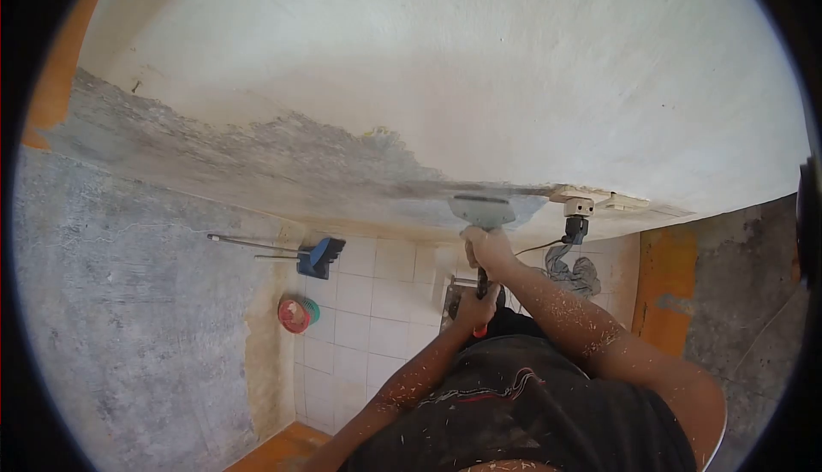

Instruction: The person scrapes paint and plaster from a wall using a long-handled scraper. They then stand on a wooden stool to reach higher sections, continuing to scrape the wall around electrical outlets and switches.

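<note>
A wide-bladed scraper (484, 211) is against the wall, its pale blade spread across the edge between white paint and bare grey plaster. Near the blade, my right hand (492, 251) is wrapped round the upper part of the tool. Lower down, my left hand (478, 307) grips the black handle, whose red end shows just below it. The white wall (548, 69) curves overhead in this view. A rough grey stripped patch (291, 151) runs leftward from the blade. Pale flakes cling to both forearms.
Right of the blade, a wall socket (579, 207) holds a black plug (576, 230) with a cable. Grey cloth (578, 277) lies below it. On the tiled floor (364, 326) are a blue dustpan (318, 258) with long handles and a red-and-green bucket (295, 314).
</note>
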